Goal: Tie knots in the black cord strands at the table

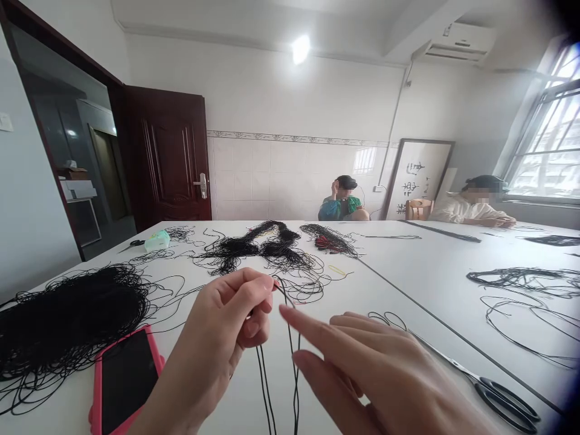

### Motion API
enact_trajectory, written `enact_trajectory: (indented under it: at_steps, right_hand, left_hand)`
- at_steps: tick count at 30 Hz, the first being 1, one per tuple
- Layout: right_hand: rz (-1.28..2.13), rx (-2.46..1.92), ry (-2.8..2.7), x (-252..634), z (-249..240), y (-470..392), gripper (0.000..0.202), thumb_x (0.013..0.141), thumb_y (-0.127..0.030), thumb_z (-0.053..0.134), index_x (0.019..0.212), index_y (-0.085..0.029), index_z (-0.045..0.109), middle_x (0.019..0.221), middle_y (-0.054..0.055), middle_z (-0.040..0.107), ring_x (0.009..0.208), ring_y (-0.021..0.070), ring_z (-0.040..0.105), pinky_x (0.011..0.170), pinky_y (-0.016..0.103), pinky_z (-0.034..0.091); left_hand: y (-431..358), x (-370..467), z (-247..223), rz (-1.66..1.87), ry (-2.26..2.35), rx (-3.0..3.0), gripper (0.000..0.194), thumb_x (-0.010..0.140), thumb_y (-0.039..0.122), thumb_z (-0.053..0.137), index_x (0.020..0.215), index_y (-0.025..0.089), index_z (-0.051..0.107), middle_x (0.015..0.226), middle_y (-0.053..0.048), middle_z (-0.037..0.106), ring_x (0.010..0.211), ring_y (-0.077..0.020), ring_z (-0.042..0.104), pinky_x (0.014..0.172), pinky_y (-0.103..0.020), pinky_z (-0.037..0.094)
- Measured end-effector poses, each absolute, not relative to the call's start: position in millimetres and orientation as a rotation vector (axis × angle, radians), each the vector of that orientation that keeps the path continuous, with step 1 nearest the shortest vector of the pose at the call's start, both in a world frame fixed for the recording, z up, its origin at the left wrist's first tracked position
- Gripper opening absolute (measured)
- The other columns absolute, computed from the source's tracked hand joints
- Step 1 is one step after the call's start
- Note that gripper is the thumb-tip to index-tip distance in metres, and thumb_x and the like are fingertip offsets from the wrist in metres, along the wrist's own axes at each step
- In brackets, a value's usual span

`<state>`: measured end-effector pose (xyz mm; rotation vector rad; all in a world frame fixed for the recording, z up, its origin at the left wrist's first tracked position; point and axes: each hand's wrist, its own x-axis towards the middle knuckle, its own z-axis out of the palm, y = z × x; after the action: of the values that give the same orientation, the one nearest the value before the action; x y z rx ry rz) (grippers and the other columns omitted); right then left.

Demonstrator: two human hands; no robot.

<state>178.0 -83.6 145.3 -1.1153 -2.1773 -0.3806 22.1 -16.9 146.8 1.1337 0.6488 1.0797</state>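
The left hand (231, 326) pinches thin black cords (291, 326) between thumb and fingertips just above the middle of the near table edge, and the cords arch over from the pinch and hang down in strands. The right hand (367, 368) is beside it, index finger and thumb parted around the hanging strands with a narrow gap; whether its fingertips press on a strand, I cannot tell. The two hands hide part of the white table (362, 290) beneath them. Near the left forearm lies a pink-framed tablet (129, 380), its edge partly covered by loose strands from a big black heap of cord (81, 314). To the right, a pair of scissors (502, 396) with black handles lies on the tabletop, its blades running toward the right hand. Beyond the hands spreads a tangled black bundle (272, 244), with a red item (327, 243) on a smaller bundle to its right and a yellow loop (336, 270) nearer. A pale green box (157, 240) sits at the far left, and loose coils (521, 281) lie to the right. Across the table sit a person in blue and green (342, 205) and, farther right, another in a pale top (471, 208), before a framed panel of writing (417, 178).
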Motion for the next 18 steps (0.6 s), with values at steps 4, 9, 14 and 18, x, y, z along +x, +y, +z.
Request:
enact_trajectory:
  at_steps: [4, 9, 14, 18]
  right_hand:
    - [-0.56, -1.262, -2.023, 181.3, 140.6, -75.2, 0.042, 0.093, -0.029, 0.044, 0.13, -0.01, 0.045, 0.068, 0.004, 0.062, 0.058, 0.0147, 0.06, 0.052, 0.027, 0.05]
    - [-0.215, -1.336, -1.88, 174.7, 144.6, -67.0, 0.01, 0.087, -0.025, 0.052, 0.094, -0.025, 0.059, 0.082, -0.002, 0.062, 0.066, 0.0101, 0.061, 0.054, 0.021, 0.049]
    - [-0.068, -1.283, -1.677, 169.3, 148.8, -64.0, 0.011, 0.084, -0.019, 0.047, 0.075, -0.021, 0.053, 0.073, -0.003, 0.061, 0.069, 0.0094, 0.062, 0.061, 0.02, 0.05]
    - [-0.086, -1.274, -1.553, 175.4, 149.2, -66.7, 0.007, 0.081, -0.02, 0.047, 0.078, -0.022, 0.053, 0.063, -0.005, 0.057, 0.053, 0.0073, 0.054, 0.045, 0.015, 0.044]
  left_hand:
    - [-16.1, 21.3, 146.2, 1.061, 0.649, 1.117, 0.027, 0.077, 0.032, 0.061, 0.057, 0.017, 0.052, 0.049, 0.006, 0.037, 0.045, -0.0029, 0.033, 0.045, -0.012, 0.033]
    - [-18.5, 25.0, 148.3, 0.949, 0.476, 0.993, 0.024, 0.074, 0.027, 0.065, 0.058, 0.015, 0.051, 0.053, 0.006, 0.041, 0.043, -0.0009, 0.032, 0.042, -0.011, 0.033]
    - [-17.7, 25.1, 151.0, 0.961, 0.344, 0.682, 0.018, 0.075, 0.018, 0.063, 0.061, 0.015, 0.052, 0.057, 0.007, 0.046, 0.041, -0.0005, 0.036, 0.038, -0.012, 0.035]
    - [-14.0, 22.4, 150.0, 1.04, 0.256, 0.55, 0.02, 0.075, 0.015, 0.063, 0.058, 0.014, 0.051, 0.058, 0.006, 0.045, 0.041, -0.0005, 0.036, 0.036, -0.012, 0.034]
